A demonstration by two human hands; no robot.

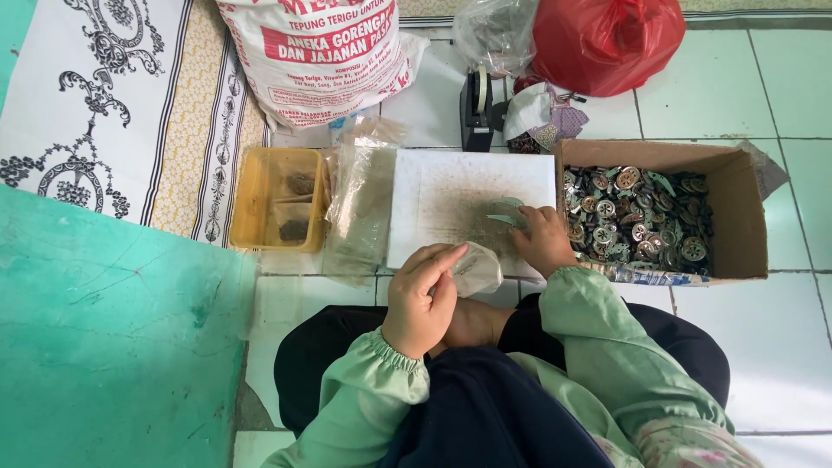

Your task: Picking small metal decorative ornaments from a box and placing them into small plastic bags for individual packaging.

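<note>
Pouch (477, 267) pinched in left hand (418, 302); right hand (542, 238) grips green pieces (505, 212) at the board's (451, 195) right edge; they might slip onto the floor.

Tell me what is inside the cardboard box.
The cardboard box holds a heap of small round metal pieces with pale green bits among them. The right hand rests beside it. The pile hides the box floor and whatever lies deeper.

We noted a small clear plastic pouch (476, 269), crumpled, pinched at the white board's near edge. Pale green flat pieces (506, 213) lay on the board, touched, beside the cardboard box.
</note>
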